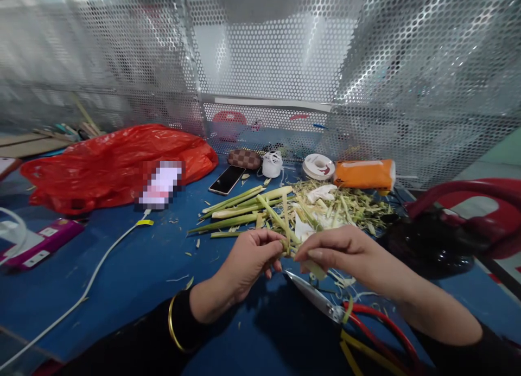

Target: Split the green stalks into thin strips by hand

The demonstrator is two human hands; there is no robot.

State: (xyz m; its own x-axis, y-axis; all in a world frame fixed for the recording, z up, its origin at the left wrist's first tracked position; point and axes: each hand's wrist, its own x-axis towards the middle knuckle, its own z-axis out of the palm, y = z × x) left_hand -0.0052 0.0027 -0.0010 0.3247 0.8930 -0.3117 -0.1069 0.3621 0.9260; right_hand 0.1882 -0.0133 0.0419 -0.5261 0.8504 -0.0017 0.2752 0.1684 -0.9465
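Note:
My left hand [253,259] has its thumb and forefinger pinched on a narrow pale-green plant strip [286,232], which stands up from the fingertips. Close beside it, my right hand [350,256] pinches a pale-green leaf strip [315,269] whose end hangs below the fingers. The fingertips of both hands almost meet, and the small part between them is too fine to make out. Below the right hand lie large scissors [319,301] with red handles, blades pointing to the left. Behind the hands are several cut green stalks [240,208] and a heap of shredded plant trimmings [362,205].
A red plastic bag [118,153], a lit phone [163,183] on a white cable, and a purple power strip [44,243] lie left. Along the back are a dark phone [228,179], a checked case [245,159], a white spool [318,166] and an orange packet [362,174]. A perforated metal screen [268,61] stands behind.

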